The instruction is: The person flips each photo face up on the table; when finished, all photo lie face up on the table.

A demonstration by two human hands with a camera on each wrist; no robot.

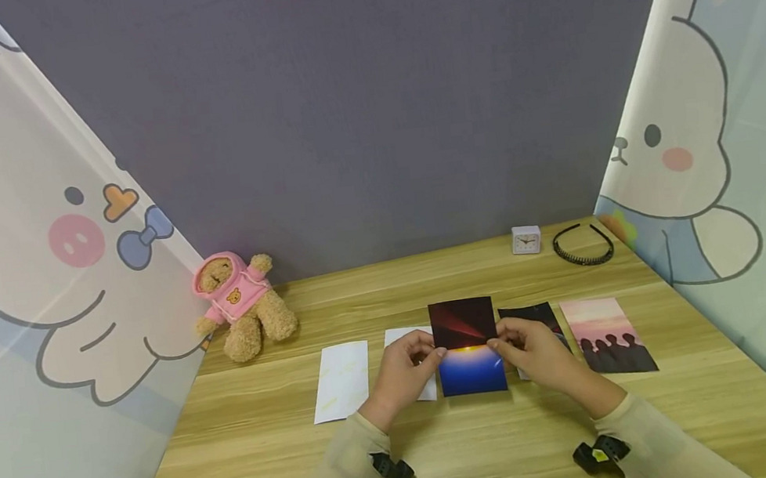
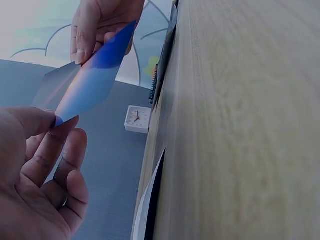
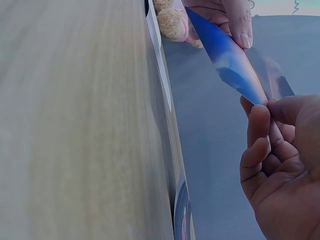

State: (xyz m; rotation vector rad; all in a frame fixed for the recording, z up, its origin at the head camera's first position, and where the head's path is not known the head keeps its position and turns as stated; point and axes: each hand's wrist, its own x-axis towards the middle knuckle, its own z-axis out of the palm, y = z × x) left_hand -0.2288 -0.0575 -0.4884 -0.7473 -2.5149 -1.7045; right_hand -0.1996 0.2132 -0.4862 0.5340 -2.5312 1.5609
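Note:
Both hands hold a glossy picture card (image 1: 472, 375) above the table, dark red in its upper half and blue below a bright glow. My left hand (image 1: 406, 369) pinches its left edge between thumb and fingers; my right hand (image 1: 536, 349) pinches the right edge. In the left wrist view the card (image 2: 92, 85) bends along its middle. A white card (image 1: 397, 337) lies partly behind the left hand, and another white card (image 1: 342, 381) lies farther left. Partly hidden behind the right hand is a dark card (image 1: 536, 314). Beside it lies a pink card with dark silhouettes (image 1: 606, 328).
A teddy bear in a pink hoodie (image 1: 241, 302) sits at the table's back left. At the back right are a small white clock (image 1: 526, 240) and a black headband (image 1: 584, 258). A grey panel (image 1: 369, 114) and cartoon-printed side walls enclose the wooden table (image 1: 478, 449).

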